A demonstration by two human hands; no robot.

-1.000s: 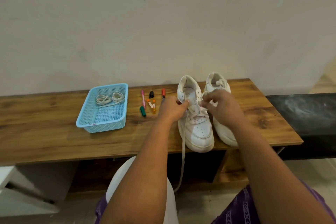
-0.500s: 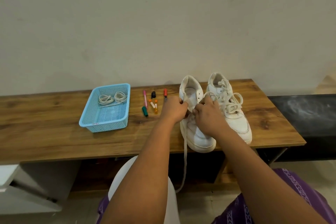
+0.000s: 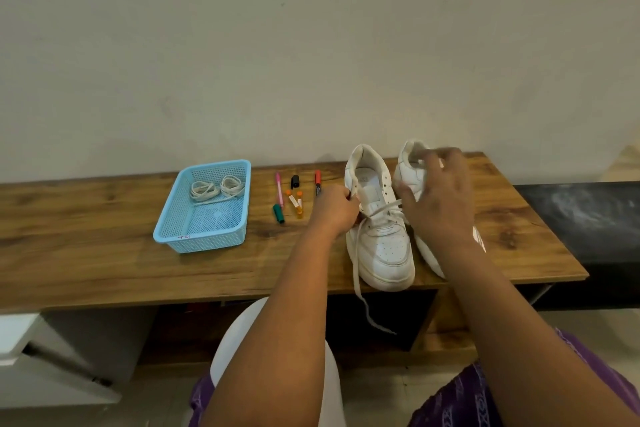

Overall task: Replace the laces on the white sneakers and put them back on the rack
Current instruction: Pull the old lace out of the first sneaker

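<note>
Two white sneakers stand on the wooden bench (image 3: 104,253), toes toward me. My left hand (image 3: 334,210) grips the left eyelet edge of the left sneaker (image 3: 384,253). My right hand (image 3: 438,199) is raised over the right sneaker (image 3: 410,170) and hides most of it. Its fingers are spread, and its thumb seems to pinch a white lace. That lace (image 3: 360,288) crosses the left sneaker's tongue, and its long end hangs over the bench's front edge. Two coiled spare laces (image 3: 214,189) lie in a blue basket (image 3: 166,229).
Several markers (image 3: 278,191) lie between the basket and the sneakers. A white stool (image 3: 235,340) is below my arms. A dark surface (image 3: 581,218) adjoins the bench on the right, with a wall behind.
My right hand has lifted from the left sneaker's tongue up and to the right, drawing the lace across. It now covers the right sneaker. My left hand has stayed on the left sneaker.
</note>
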